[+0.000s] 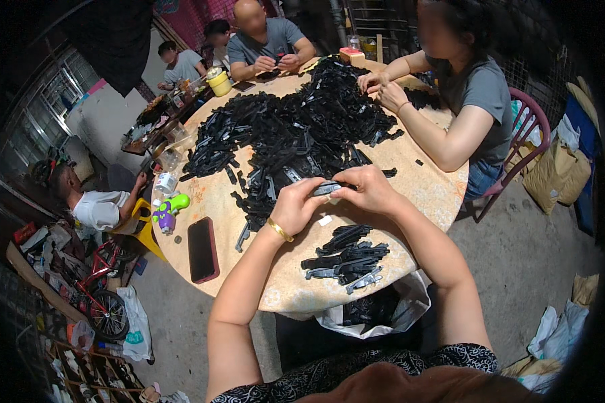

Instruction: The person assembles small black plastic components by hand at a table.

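Observation:
Above the near part of the round table [249, 290], my left hand [294, 209] and my right hand [371, 191] hold a dark, narrow plastic part [326, 189] between them. Both sets of fingers are closed on its ends. A gold bangle [279, 230] circles my left wrist. Just beyond my hands spreads a big heap of black plastic parts [282, 148]. Between my forearms lies a smaller heap of similar parts [348, 258]. Near my fingers a small white piece [325, 220] rests on the tabletop.
A phone [203, 250], a green and purple toy [171, 212] and a white jar [166, 183] stand at the left edge. A white sack [410, 310] with black parts hangs below the near edge. Co-workers sit at the right [477, 101] and far side [272, 47].

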Available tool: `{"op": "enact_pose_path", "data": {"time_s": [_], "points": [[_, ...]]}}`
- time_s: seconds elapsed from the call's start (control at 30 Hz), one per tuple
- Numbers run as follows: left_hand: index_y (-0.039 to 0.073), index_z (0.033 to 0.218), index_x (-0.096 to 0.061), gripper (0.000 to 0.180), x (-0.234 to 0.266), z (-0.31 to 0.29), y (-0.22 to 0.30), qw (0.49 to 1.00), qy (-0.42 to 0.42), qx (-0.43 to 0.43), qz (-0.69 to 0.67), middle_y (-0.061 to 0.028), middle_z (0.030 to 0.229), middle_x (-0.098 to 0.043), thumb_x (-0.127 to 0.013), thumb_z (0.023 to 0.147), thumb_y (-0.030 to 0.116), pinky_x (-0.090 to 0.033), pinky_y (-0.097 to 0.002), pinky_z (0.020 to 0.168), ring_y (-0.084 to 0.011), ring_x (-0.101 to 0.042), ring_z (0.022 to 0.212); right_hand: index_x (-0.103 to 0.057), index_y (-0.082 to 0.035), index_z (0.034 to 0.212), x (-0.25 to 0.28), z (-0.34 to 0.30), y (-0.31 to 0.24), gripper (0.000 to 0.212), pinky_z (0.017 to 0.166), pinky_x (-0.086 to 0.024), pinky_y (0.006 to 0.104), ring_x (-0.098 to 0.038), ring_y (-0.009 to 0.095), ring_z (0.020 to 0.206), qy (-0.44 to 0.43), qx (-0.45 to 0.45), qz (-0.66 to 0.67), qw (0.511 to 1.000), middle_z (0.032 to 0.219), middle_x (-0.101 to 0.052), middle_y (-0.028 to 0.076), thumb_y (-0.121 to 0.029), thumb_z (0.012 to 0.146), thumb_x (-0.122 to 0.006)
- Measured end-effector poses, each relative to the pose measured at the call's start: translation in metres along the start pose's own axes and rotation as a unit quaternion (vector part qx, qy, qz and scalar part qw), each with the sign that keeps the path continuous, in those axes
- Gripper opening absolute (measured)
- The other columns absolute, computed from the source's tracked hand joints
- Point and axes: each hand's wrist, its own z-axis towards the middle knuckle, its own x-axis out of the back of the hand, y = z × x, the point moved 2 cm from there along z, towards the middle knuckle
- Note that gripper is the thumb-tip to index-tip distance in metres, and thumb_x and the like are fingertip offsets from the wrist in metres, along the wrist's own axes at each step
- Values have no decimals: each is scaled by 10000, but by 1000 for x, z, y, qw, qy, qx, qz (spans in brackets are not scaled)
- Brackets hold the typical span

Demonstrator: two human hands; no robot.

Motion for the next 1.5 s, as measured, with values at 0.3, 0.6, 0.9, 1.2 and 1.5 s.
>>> {"op": "enact_pose_path", "data": {"time_s": [0.3, 0.6, 0.9, 1.2, 1.5], "points": [[23, 1054, -618, 289, -22, -6, -5, 983, -105, 89, -125, -178, 955, -645, -638, 780, 114, -498, -303, 751, -269, -647, 848, -668, -39, 956, 49, -4, 39, 352, 724, -505, 332, -629, 284, 850, 18, -173, -44, 984, 949, -640, 177, -237, 674, -734], [1, 1020, -620, 280, -52, -16, -5, 973, -179, -60, -131, -134, 916, -629, -573, 855, 221, -467, -330, 771, -246, -613, 808, -679, -45, 840, 51, -11, 63, 201, 715, -489, 369, -624, 285, 791, -107, -294, -204, 928, 823, -655, 140, -174, 685, -686], [-25, 1217, -453, 404, -21, -8, -32, 808, -95, 300, -499, -113, 830, -607, -501, 922, 247, -496, -202, 488, -115, -589, 578, -670, -51, 800, -7, 4, -7, 148, 734, -465, 340, -590, 255, 808, -39, 43, -36, 998, 784, -625, 91, -144, 687, -690], [-16, 1211, -497, 360, -23, -4, -35, 821, -40, 328, -466, -116, 887, -638, -537, 855, 11, -512, -190, 590, -98, -603, 656, -693, -147, 920, 13, -2, 79, 197, 763, -481, 377, -609, 298, 812, -54, -173, -231, 956, 889, -651, 106, -172, 746, -602], [-22, 1195, -501, 336, -21, -5, -35, 791, 23, 310, -527, -105, 921, -632, -548, 877, 76, -521, -216, 657, -126, -621, 730, -668, -88, 796, 6, 0, 69, 131, 715, -483, 384, -606, 292, 771, -67, -164, -384, 906, 766, -642, 128, -172, 721, -601]]}}
